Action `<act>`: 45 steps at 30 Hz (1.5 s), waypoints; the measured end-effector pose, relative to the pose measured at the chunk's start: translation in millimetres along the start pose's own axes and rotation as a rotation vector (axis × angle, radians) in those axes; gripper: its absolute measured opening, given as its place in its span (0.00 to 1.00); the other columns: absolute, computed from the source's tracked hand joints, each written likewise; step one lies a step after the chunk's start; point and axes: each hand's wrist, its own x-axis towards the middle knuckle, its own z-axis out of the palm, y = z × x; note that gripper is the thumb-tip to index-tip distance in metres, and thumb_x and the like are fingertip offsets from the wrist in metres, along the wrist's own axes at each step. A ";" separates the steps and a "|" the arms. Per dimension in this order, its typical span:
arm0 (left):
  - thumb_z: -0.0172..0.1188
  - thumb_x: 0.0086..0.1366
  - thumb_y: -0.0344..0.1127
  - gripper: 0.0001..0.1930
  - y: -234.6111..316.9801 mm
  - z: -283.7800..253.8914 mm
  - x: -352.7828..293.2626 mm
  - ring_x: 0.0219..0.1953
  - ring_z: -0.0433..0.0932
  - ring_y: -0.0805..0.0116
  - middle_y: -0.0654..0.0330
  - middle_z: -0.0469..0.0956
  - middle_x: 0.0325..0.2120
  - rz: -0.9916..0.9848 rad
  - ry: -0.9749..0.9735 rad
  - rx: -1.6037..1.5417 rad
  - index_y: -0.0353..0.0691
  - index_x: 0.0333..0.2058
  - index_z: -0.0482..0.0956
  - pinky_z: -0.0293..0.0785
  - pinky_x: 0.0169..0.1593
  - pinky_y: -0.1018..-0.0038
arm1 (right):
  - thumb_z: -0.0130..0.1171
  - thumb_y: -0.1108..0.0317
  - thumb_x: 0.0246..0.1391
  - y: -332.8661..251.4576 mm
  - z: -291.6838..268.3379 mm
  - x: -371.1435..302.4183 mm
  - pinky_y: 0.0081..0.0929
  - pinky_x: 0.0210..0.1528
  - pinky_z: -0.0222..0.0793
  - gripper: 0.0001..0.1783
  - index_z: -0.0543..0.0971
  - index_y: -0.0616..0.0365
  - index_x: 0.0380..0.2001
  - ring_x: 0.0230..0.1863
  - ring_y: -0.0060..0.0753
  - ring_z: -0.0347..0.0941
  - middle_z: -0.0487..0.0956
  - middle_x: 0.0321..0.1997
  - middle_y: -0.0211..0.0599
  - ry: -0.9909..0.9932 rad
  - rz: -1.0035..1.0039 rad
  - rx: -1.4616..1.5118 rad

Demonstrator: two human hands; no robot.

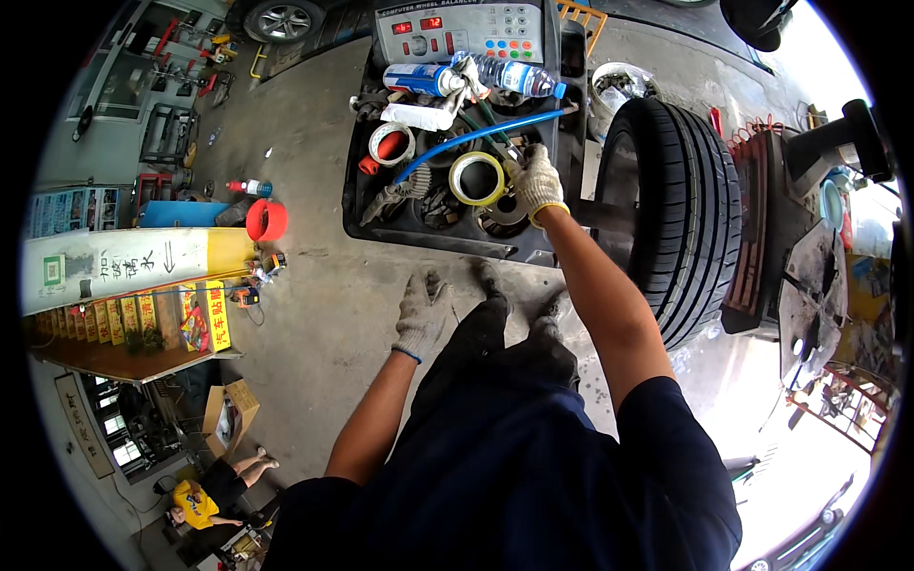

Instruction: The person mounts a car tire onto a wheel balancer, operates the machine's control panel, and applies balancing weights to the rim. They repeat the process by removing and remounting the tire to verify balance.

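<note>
Dark navy shirt (495, 476) of the wearer occupies the foreground, on the near side of the black tray (447, 246). Green-handled tool (488, 114) is located at the tray, right of its centre. Right hand (539, 181), in a knit glove, is at the metal end of this tool with fingers bent; whether it grips the tool cannot be determined. Left hand (422, 309), likewise gloved, hangs apart from the tray on its near side, fingers loosely parted, nothing seen in its grasp.

Within the tray, a yellow tape roll (455, 181) lies just beside the right hand; a blue tube (486, 134) arches across, and a white roll (374, 145) with an orange-red item inside sits toward the left. Along the tray's far side lie a blue-and-white can (416, 79) and a clear bottle (519, 76). Control panel (460, 33) with lit red digits rises behind the tray. Black tyre (700, 209) stands upright to the tray's right. Red container (267, 221) is left of the tray.
</note>
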 end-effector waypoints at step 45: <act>0.58 0.67 0.35 0.39 86.8 219.2 14.4 0.50 0.79 0.41 0.36 0.70 0.56 0.267 -0.816 -0.300 0.37 0.72 0.50 0.80 0.47 0.52 | 0.58 0.60 0.65 62.8 -66.0 -145.5 0.41 0.54 0.75 0.29 0.68 0.62 0.64 0.52 0.51 0.80 0.80 0.52 0.55 0.279 0.432 -0.388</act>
